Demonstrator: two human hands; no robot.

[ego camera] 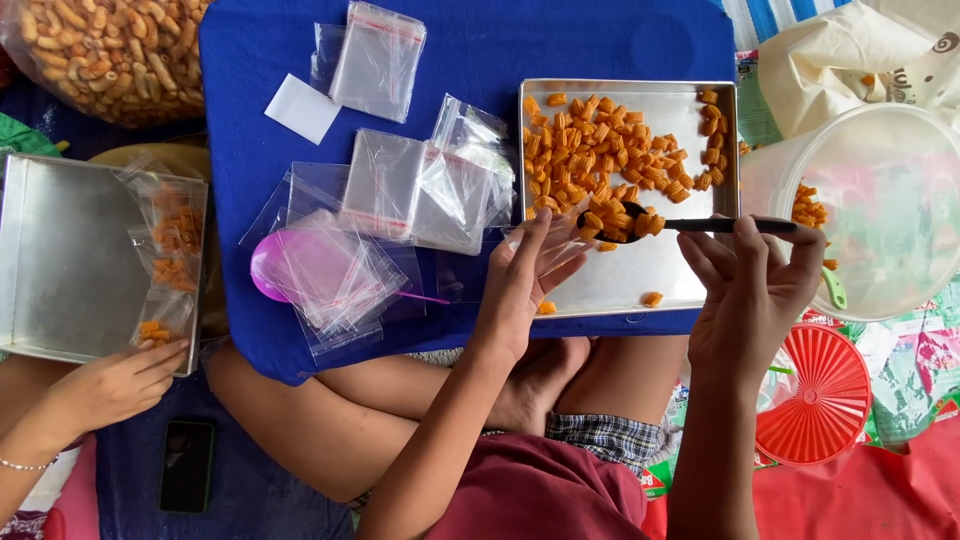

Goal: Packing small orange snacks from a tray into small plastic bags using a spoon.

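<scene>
**Spoonful of snacks poised at a small bag's mouth**

Folded bare legs and plaid shorts [608, 437] sit closest below, and both forearms reach up from them. Fingers of the right hand [752, 290] are closed around the handle of a black spoon [700, 225], its bowl heaped with orange ridged snacks. Just left of those fingers, the left hand [520, 280] pinches a small clear zip bag [545, 245] open, its mouth touching the spoon's tip. Filling looks to be the step in hand; emptying the spoon would call for tipping its bowl into the bag's mouth while the left fingers keep it spread.

Above both sets of fingertips, the metal tray [655, 275] carries a loose pile of snack pieces [600, 160] in its far half. Right of the right fingers stands a translucent tub [880, 210] with a few pieces inside. Far left, another person's hand [120, 385] touches a second steel tray [50, 260] holding filled bags [170, 260]. Empty bags [400, 190] lie left of the left fingers on the blue board [480, 50].
</scene>
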